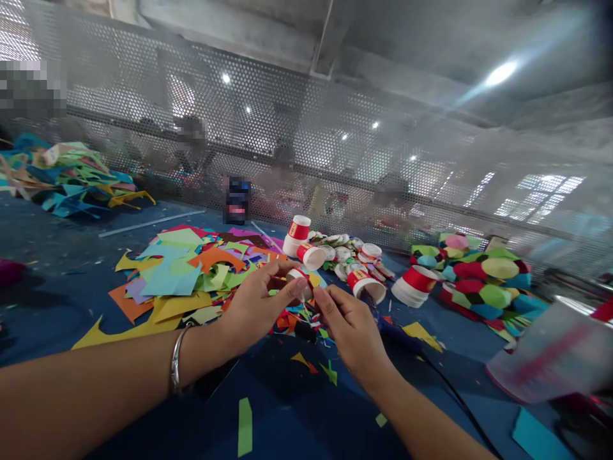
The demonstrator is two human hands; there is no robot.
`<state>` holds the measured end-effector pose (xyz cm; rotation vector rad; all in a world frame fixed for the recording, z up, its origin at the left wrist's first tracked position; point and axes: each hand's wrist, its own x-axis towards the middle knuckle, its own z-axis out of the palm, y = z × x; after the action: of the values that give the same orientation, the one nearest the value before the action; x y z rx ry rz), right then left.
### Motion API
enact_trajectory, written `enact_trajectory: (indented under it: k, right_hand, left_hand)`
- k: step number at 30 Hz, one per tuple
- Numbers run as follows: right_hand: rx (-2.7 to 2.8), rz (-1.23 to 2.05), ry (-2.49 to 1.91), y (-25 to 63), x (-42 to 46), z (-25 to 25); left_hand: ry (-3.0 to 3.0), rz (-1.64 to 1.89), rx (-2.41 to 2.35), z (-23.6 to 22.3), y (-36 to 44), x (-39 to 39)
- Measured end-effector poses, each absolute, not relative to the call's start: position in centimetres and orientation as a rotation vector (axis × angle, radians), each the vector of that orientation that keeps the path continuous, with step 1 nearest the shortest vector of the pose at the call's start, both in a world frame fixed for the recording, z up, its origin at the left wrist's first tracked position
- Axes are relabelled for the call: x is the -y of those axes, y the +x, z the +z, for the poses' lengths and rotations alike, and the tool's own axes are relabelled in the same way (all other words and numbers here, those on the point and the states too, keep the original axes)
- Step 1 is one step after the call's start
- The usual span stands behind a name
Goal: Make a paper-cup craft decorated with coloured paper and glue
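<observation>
At the far left, a heap of cut paper (71, 172) is lying on the surface (272, 396). Next comes a flatter pile of coloured paper (172, 265), probably placed there to be within reach. The left hand (256, 300) is half open, its thumb and fingers curved around a small white-and-red cup piece (295, 275), which seems to keep it steady. This piece is between the two hands, above small scraps. The right hand (352, 326) is nearly closed, thumb against fingers, at the edge of the piece; if it pinches something separate, I cannot tell. Just beyond, red-and-white cups (414, 285) stand or lie apart, perhaps for easy picking. Further right are many-coloured patchwork pieces (488, 275) and a translucent pitcher (550, 345).

The surface is dark blue and littered with scraps. Behind it rises a perforated panel (268, 108), under a grey ceiling with a bright lamp (500, 73).
</observation>
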<state>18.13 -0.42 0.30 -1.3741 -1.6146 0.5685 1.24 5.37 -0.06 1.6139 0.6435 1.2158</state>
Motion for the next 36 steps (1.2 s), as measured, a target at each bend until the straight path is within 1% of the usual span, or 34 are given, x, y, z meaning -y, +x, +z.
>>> enact_trajectory:
  k: [8,19,29,36]
  right_hand:
    - [1.612,0.570,-1.375,18.2,0.3,0.1]
    - [1.598,0.558,-1.380,18.4,0.4,0.1]
    - [1.614,0.546,-1.367,18.4,0.3,0.1]
    - [1.642,0.517,-1.336,18.3,0.5,0.2]
  left_hand:
    - [1.580,1.214,-0.631,-0.2,1.4,-5.5]
    - [1.950,1.426,-0.693,-0.2,0.7,-6.5]
    - [1.933,1.475,-0.652,0.0,0.7,-6.2]
    - [1.735,1.360,-0.665,-0.2,1.1,-6.2]
